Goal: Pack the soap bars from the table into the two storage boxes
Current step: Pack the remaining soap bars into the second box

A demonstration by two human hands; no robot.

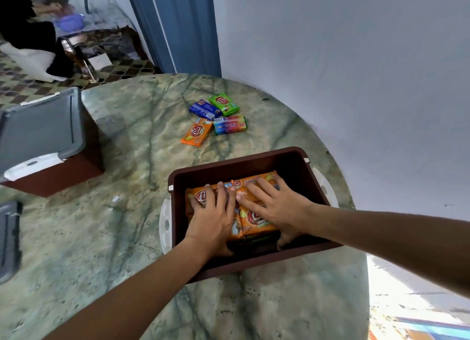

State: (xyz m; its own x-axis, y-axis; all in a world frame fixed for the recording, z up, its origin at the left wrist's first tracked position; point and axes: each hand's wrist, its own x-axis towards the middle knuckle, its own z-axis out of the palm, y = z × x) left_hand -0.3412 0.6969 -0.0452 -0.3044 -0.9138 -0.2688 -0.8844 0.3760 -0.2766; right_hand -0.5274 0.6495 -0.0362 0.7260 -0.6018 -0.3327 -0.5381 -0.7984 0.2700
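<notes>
Pressing down inside the open brown box [292,161], both hands lie flat on a layer of orange soap bars [254,219]: the left hand [212,219] has its fingers straight and spread over the bars on the left side, the right hand [273,206] likewise over those on the right, and neither is curled round or lifting anything. The wrappers look glossy and the bars seem stacked on others below, so uneven pressure could make one slide or tip on edge — leaving a lumpy layer that may not let a lid seat.

Four bars remain well apart from the box on the tabletop [114,238], toward the far side: an orange bar [197,135], a blue bar [205,109], a green bar [224,104] and a rainbow-striped bar [229,125], clustered and touching one another. The orange layer sits well below the rim at the far end, but how deep the spare room runs I cannot tell. If it is short, forcing those four in could crumple wrappers.

The second box [56,177] stands to the left with a grey lid [40,131] already on it (latch state hidden); should the leftovers belong there, it would need reopening. Another grey lid [9,240] lies at the left edge — half off view, and a careless elbow could knock it.
</notes>
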